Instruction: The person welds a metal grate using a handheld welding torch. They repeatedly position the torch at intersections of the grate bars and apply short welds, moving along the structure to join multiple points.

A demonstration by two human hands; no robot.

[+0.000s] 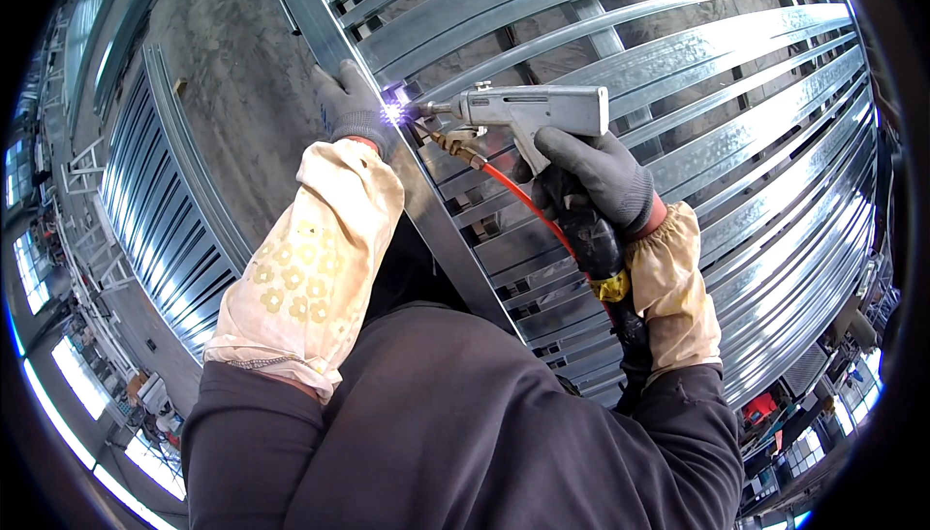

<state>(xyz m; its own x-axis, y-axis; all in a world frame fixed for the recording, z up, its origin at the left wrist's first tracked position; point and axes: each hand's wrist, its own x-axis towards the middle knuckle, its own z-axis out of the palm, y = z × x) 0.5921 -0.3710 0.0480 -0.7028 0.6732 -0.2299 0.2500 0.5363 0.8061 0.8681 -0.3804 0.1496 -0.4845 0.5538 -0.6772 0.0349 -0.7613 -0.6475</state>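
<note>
A silver-grey pistol-shaped welding gun (550, 109) is in my right hand (605, 176), whose grey-gloved fingers wrap around its grip. Its nozzle points left, and a bright violet-white spark (393, 110) glows at the tip. A red hose (523, 199) with a brass fitting (460, 149) runs below the gun. Under the same hand hangs a thick black cable (596, 239) with yellow tape. Just left of the spark, my gloved left hand (351, 104) holds the edge of the metal rail (441, 230). Its fingertips lie over the rail, and the hand's underside is hidden.
Shiny metal slats (620, 46) extend rightward from the rail, with gaps between them. Another slatted metal panel (160, 201) lies on the grey floor (223, 31) to the left. Shop clutter and bright windows line the outer edges.
</note>
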